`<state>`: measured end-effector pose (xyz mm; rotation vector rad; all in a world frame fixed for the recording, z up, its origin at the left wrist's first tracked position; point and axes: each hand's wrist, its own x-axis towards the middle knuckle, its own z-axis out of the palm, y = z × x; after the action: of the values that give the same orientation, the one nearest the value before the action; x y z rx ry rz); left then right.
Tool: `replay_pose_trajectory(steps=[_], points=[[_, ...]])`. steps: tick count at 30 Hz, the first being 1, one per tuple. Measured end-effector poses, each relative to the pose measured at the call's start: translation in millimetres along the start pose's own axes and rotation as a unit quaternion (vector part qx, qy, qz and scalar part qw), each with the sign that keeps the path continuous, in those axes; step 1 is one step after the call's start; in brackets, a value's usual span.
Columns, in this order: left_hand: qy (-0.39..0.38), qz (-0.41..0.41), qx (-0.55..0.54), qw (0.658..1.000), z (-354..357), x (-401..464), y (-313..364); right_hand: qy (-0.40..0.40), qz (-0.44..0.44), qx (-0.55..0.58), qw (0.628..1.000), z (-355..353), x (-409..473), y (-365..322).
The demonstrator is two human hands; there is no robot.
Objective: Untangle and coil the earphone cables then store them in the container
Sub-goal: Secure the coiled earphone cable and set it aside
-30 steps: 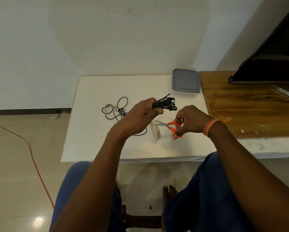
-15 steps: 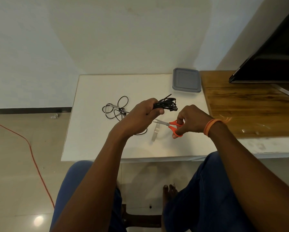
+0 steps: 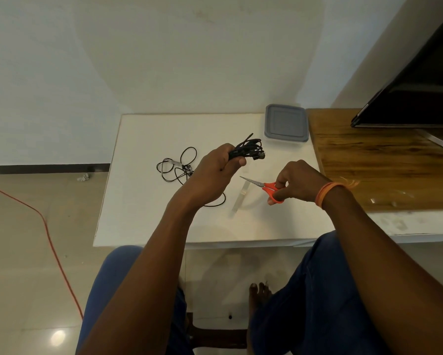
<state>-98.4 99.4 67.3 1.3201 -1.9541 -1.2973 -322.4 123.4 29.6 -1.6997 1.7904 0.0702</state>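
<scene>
The right hand (image 3: 298,181) has pulled the orange scissors (image 3: 265,187) away from the tape roll (image 3: 240,197), fingers in the handles. The left hand (image 3: 216,170) grips the coiled earphone cable (image 3: 248,151) above the table's middle. The blades could nick the cable; the coil may spring loose.

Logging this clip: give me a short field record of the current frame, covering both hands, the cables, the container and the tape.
left hand: grips coiled black cable bundle, raised over the white table
right hand: holds orange-handled scissors, blades pointing left
loose earphone cable: tangled loops lying on the table, left of the left hand
container: grey lid on, at the table's far right corner
tape roll: on the table between the hands
stage: bundle not yet stored
</scene>
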Motion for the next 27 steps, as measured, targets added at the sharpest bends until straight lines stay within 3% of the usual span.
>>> replay_pose_trajectory(steps=[12,17,27], points=[[0.063,0.004,-0.057,0.996,-2,-2,0,0.012,0.088,0.046,0.995,-1,6,35],[0.075,0.002,-0.059,0.995,2,0,-2,0.002,0.147,-0.016,0.989,-2,12,53],[0.075,-0.013,-0.075,0.994,14,4,-3,0.058,0.254,-0.16,0.952,-5,28,76]])
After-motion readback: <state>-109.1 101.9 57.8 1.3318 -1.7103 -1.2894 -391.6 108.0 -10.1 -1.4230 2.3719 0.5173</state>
